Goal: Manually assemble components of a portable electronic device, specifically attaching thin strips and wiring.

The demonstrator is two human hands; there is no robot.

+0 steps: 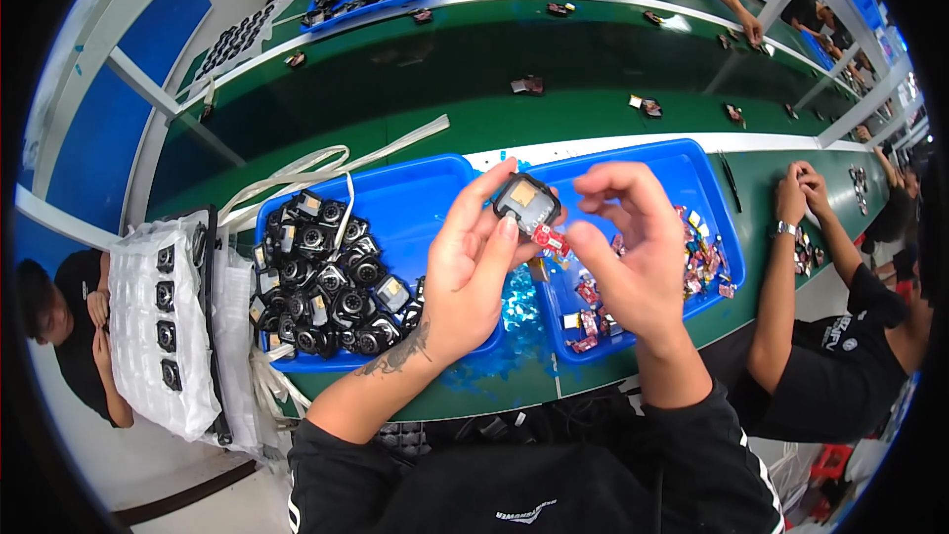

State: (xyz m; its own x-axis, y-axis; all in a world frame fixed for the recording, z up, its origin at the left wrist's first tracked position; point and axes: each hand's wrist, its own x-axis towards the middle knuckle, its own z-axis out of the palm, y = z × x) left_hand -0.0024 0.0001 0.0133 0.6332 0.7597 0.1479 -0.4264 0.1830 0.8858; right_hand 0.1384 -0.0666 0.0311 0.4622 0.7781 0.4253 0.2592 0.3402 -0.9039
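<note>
My left hand [473, 255] grips a small square black housing [527, 200] between thumb and fingers, above the gap between two blue trays. The housing's grey inner face bears a tan square patch. At its lower edge sits a small red circuit board [550, 238], close to my right thumb. My right hand [633, 242] is beside it with fingers curled and apart, and nothing shows between them. Below my left hand, the left blue tray [420, 200] holds a heap of similar black housings [326, 282]. Under my right hand, the right blue tray [633, 163] holds many small red boards [707, 255].
White strips [326, 168] lie over the left tray's corner. A stack of white moulded trays [163, 326] stands at far left. Beyond runs a green conveyor [395, 74] with scattered small parts. Co-workers sit across it and at right, where a person's hands [799, 193] work. Black tweezers [731, 181] lie nearby.
</note>
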